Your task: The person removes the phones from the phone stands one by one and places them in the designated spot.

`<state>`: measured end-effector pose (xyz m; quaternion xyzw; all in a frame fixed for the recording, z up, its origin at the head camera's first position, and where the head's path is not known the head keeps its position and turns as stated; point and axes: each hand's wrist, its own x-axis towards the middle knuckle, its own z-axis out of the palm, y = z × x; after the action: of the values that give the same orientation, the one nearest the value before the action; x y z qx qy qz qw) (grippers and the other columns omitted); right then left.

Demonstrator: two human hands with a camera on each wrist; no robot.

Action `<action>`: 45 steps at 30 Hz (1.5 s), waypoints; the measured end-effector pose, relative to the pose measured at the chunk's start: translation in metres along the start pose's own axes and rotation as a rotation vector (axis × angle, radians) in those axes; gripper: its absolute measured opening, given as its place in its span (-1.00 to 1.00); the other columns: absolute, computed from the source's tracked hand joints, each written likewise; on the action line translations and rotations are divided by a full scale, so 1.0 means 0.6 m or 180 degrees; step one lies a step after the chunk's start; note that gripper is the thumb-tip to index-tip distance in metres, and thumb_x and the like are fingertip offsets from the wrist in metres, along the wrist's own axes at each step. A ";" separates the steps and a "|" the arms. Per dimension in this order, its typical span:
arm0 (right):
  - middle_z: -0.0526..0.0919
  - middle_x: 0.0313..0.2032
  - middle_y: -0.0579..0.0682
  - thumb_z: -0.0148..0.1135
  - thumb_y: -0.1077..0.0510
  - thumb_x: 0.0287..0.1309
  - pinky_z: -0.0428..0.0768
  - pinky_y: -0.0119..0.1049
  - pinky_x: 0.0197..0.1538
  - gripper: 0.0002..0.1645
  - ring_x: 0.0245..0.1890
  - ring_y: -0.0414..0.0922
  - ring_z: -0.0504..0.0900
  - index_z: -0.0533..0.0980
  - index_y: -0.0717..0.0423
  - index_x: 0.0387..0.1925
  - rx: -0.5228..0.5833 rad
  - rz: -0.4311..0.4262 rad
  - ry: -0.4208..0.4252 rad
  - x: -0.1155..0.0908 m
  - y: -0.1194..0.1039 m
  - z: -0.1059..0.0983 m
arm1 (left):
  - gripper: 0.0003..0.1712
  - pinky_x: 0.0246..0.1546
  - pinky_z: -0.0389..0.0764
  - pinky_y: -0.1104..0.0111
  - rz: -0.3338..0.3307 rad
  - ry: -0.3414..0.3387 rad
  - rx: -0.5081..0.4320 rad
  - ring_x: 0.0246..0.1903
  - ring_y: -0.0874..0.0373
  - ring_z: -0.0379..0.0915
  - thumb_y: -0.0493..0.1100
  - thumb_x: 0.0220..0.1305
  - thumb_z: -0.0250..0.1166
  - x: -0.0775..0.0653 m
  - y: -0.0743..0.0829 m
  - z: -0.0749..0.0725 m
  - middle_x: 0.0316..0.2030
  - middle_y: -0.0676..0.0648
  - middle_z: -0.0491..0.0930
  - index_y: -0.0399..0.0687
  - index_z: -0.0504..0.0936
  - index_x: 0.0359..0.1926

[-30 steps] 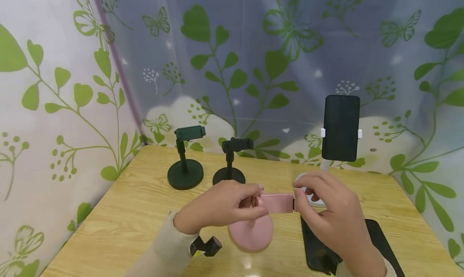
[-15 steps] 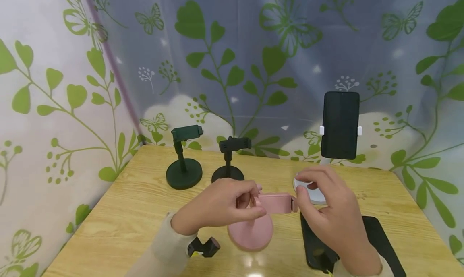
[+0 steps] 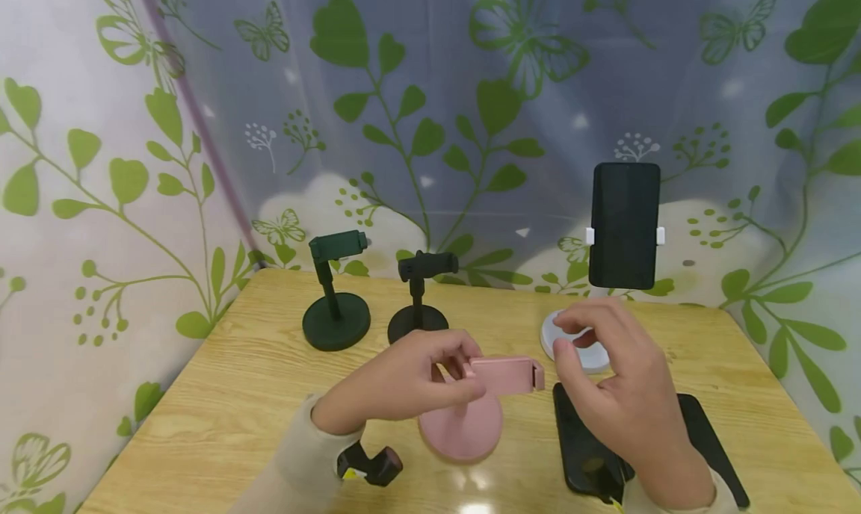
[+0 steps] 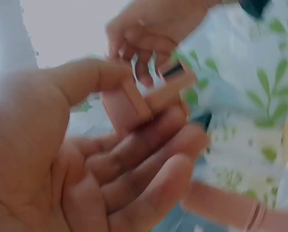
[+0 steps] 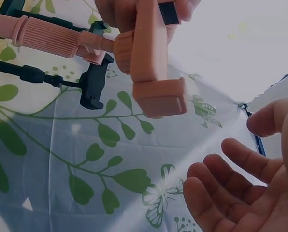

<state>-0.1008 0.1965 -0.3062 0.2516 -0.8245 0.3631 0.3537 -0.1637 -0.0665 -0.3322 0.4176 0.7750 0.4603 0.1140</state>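
Note:
A pink phone stand (image 3: pixel 464 428) stands upright near the middle of the table. My left hand (image 3: pixel 403 376) holds the left end of its clamp (image 3: pixel 507 376) between thumb and fingers. In the left wrist view, part of the clamp (image 4: pixel 124 111) shows between the thumb and index finger. To the right of the clamp, my right hand (image 3: pixel 625 383) is in the air, fingers loosely bent and holding nothing. The right wrist view shows a gap between the right hand (image 5: pixel 245 179) and the clamp's free end (image 5: pixel 158 96).
Behind stand a dark green phone stand (image 3: pixel 336 323) and a black one (image 3: pixel 418 275). A white stand (image 3: pixel 551 344) at back right bears an upright phone (image 3: pixel 624 226). Flat dark phone-like slabs (image 3: pixel 578 454) lie under my right hand. A patterned curtain (image 3: pixel 403 125) hangs behind the table.
My right hand has come away from the right end of the pink clamp, leaving a gap. The left hand keeps its hold. The head view has shifted slightly.

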 end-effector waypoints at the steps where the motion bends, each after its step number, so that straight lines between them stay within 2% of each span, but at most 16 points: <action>1: 0.63 -0.12 0.02 0.27 0.42 0.14 0.52 -0.56 -0.06 -0.74 -0.21 -0.21 0.55 0.62 0.20 -0.12 0.0017 -0.0018 0.0016 0.001 0.000 -0.001 | -0.81 -0.20 0.71 0.33 -0.0069 0.0022 -0.0176 -0.20 0.29 0.63 -0.07 0.41 0.37 0.000 0.002 0.001 -0.24 0.09 0.68 -0.02 0.61 -0.07; 3: 0.63 -0.13 0.02 0.27 0.43 0.13 0.52 -0.56 -0.05 -0.73 -0.21 -0.21 0.56 0.62 0.21 -0.12 0.0046 -0.0038 0.0041 0.002 -0.001 -0.004 | -0.78 -0.19 0.71 0.29 -0.0178 0.0106 -0.0442 -0.18 0.22 0.64 -0.11 0.38 0.40 0.002 0.006 0.002 -0.24 0.04 0.69 -0.06 0.64 -0.05; 9: 0.64 -0.12 0.05 0.26 0.46 0.09 0.53 -0.58 -0.05 -0.70 -0.15 -0.22 0.58 0.62 0.23 -0.11 0.0142 -0.0063 0.0178 0.003 -0.001 -0.014 | -0.79 -0.21 0.63 0.31 -0.0294 0.0488 -0.0615 -0.26 0.15 0.67 -0.12 0.35 0.43 0.016 0.009 0.020 -0.29 0.03 0.72 -0.08 0.68 -0.08; 12: 0.65 -0.14 0.08 0.25 0.47 0.07 0.53 -0.59 -0.06 -0.70 -0.14 -0.22 0.58 0.63 0.25 -0.12 0.0201 -0.0111 0.0292 0.003 -0.001 -0.018 | -0.75 -0.17 0.67 0.28 -0.0384 0.0774 -0.0915 -0.25 0.12 0.71 -0.11 0.38 0.41 0.032 0.006 0.033 -0.25 -0.03 0.74 -0.13 0.65 -0.03; 16: 0.63 -0.16 0.12 0.24 0.48 0.05 0.52 -0.60 -0.07 -0.71 -0.12 -0.24 0.58 0.62 0.28 -0.15 0.0229 -0.0116 0.0368 0.003 -0.002 -0.025 | -0.66 -0.17 0.72 0.23 -0.0527 0.1173 -0.1697 -0.23 0.07 0.72 -0.07 0.46 0.34 0.059 0.003 0.043 -0.23 -0.13 0.73 -0.20 0.61 0.08; 21: 0.62 -0.16 0.14 0.23 0.47 0.06 0.51 -0.60 -0.07 -0.74 -0.10 -0.24 0.57 0.60 0.31 -0.16 0.0220 -0.0137 0.0415 0.005 -0.003 -0.036 | -0.62 -0.17 0.68 0.33 -0.0609 0.1577 -0.2936 -0.18 0.08 0.62 -0.01 0.54 0.24 0.097 0.000 0.042 -0.19 -0.09 0.70 -0.19 0.61 0.14; 23: 0.62 -0.16 0.14 0.22 0.46 0.07 0.52 -0.60 -0.08 -0.75 -0.10 -0.24 0.57 0.60 0.31 -0.16 0.0224 -0.0140 0.0430 0.006 -0.002 -0.039 | -0.63 -0.15 0.65 0.39 -0.0563 0.1647 -0.3257 -0.14 0.10 0.57 0.00 0.57 0.20 0.110 0.001 0.041 -0.17 -0.08 0.67 -0.18 0.59 0.14; 26: 0.62 -0.16 0.13 0.22 0.47 0.07 0.52 -0.60 -0.09 -0.75 -0.10 -0.24 0.57 0.60 0.30 -0.17 0.0248 -0.0114 0.0455 0.005 -0.002 -0.043 | -0.62 -0.17 0.58 0.46 -0.0499 0.1604 -0.3519 -0.13 0.10 0.45 -0.01 0.61 0.11 0.128 0.001 0.042 -0.13 -0.07 0.57 -0.18 0.56 0.20; 29: 0.62 -0.15 0.11 0.21 0.47 0.07 0.52 -0.59 -0.09 -0.74 -0.11 -0.23 0.58 0.61 0.29 -0.16 0.0284 -0.0101 0.0482 0.005 -0.002 -0.046 | -0.58 -0.21 0.53 0.48 -0.0605 0.1615 -0.3665 -0.17 0.15 0.38 -0.02 0.65 0.01 0.148 -0.001 0.044 -0.08 -0.04 0.50 -0.13 0.52 0.30; 33: 0.62 -0.16 0.13 0.20 0.45 0.09 0.50 -0.54 -0.04 -0.76 -0.16 -0.21 0.56 0.61 0.30 -0.17 0.0312 -0.0167 0.0516 0.008 -0.005 -0.049 | -0.56 -0.28 0.48 0.47 -0.0891 0.1806 -0.3745 -0.29 0.20 0.38 -0.03 0.66 -0.02 0.168 -0.018 0.044 -0.02 -0.02 0.47 -0.01 0.47 0.40; 36: 0.62 -0.19 0.15 0.19 0.43 0.10 0.48 -0.50 -0.01 -0.79 -0.19 -0.20 0.54 0.60 0.33 -0.18 0.0315 -0.0219 0.0547 0.011 -0.006 -0.051 | -0.52 -0.33 0.45 0.46 -0.0921 0.1775 -0.3486 -0.34 0.20 0.40 0.01 0.64 0.02 0.180 -0.045 0.044 -0.06 -0.02 0.50 -0.01 0.45 0.43; 40: 0.62 -0.20 0.15 0.19 0.45 0.08 0.50 -0.51 -0.04 -0.78 -0.20 -0.20 0.55 0.60 0.33 -0.19 0.0358 -0.0218 0.0559 0.011 -0.005 -0.053 | -0.50 -0.28 0.49 0.43 -0.0806 0.1734 -0.2986 -0.24 0.18 0.46 0.04 0.58 0.12 0.190 -0.079 0.044 -0.12 0.01 0.57 -0.02 0.51 0.40; 45: 0.62 -0.17 0.10 0.22 0.47 0.08 0.52 -0.55 -0.08 -0.75 -0.17 -0.19 0.56 0.60 0.27 -0.18 0.0352 -0.0108 0.0460 0.005 -0.001 -0.053 | -0.54 -0.09 0.58 0.30 -0.0896 0.1791 -0.2671 -0.08 0.07 0.55 0.09 0.50 0.24 0.187 -0.098 0.044 -0.15 -0.01 0.63 -0.05 0.59 0.25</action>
<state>-0.0896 0.2201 -0.2881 0.2579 -0.7711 0.4192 0.4039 -0.2510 0.0206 -0.3710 0.0880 0.5732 0.8058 0.1197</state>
